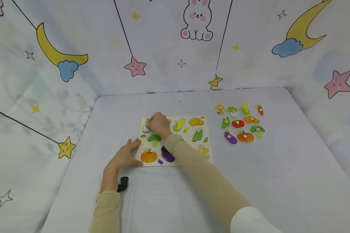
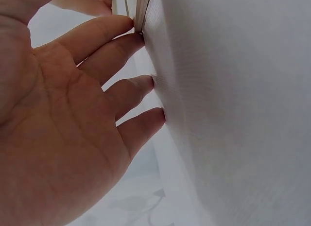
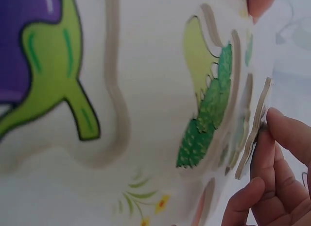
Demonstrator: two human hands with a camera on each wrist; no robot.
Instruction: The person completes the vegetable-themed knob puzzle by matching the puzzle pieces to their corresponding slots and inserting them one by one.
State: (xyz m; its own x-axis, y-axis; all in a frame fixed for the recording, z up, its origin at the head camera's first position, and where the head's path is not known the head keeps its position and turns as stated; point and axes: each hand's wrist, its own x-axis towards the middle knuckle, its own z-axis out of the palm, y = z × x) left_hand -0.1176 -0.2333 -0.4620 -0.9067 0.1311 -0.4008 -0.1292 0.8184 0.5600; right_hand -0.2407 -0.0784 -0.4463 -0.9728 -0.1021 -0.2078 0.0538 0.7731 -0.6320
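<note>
A vegetable puzzle board (image 1: 175,164) lies flat, printed with pictures such as a pumpkin, an eggplant and broccoli. My right hand (image 1: 159,124) is over its upper left corner. There, thumb and fingers pinch a whitish puzzle piece (image 1: 146,129). The right wrist view catches this piece (image 3: 253,133) edge-on, close to the board's surface, its picture mostly hidden. My left hand (image 1: 123,157) is spread at the board's left side. In the left wrist view its fingers (image 2: 104,41) are extended, two tips right at the board's edge (image 2: 141,12).
Several loose vegetable pieces lie right of the board, among them a tomato (image 1: 238,123), a pumpkin (image 1: 245,137), an eggplant (image 1: 229,138) and a carrot (image 1: 260,110). The white-covered table (image 1: 280,181) meets a patterned cloth backdrop (image 1: 169,42). My right forearm crosses the board's lower part.
</note>
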